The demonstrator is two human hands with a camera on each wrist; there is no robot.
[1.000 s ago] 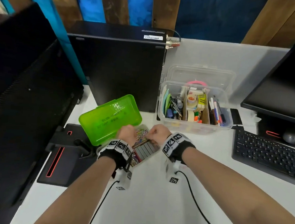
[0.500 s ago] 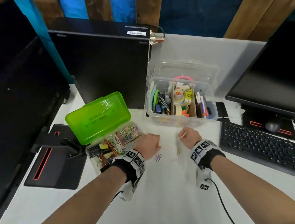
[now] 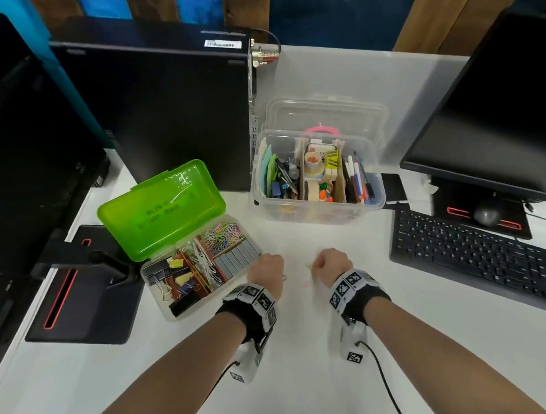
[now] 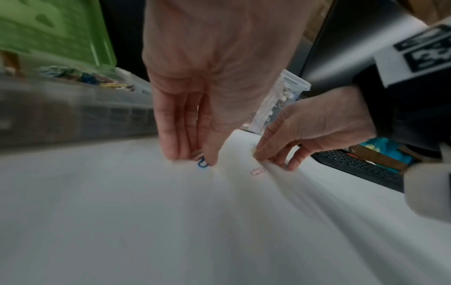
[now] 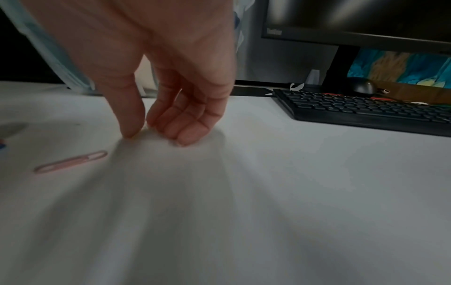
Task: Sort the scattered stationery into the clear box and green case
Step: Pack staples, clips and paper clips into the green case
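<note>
A: On the bench (image 3: 285,356), in front of the green case (image 3: 162,207): three paper clips left loose, by my count. The case lies open, its clear tray already packed with coloured clips, binder clips and staple bars. The clear box (image 3: 314,207), behind and to the right of the case, holds pens, tape and notes in dividers.

B: Hands?

A: The left hand (image 4: 214,81), just right of the case, has straight fingers (image 4: 168,135) pressed together with the thumb, pinching a blue clip (image 4: 202,164) off the surface. The right hand (image 5: 171,81), farther right of the case, has its thumb and fingers closed on a small yellowish clip (image 4: 253,151); contact is blurred in its own wrist view.

B: And the third?

A: A pink clip (image 5: 70,161) lies flat between the two hands, untouched.

B: Materials?

A: Thin bent wire, coated, smooth. The bench is matt white. The case lid is translucent hard plastic. Judgement: nearly finished.
</note>
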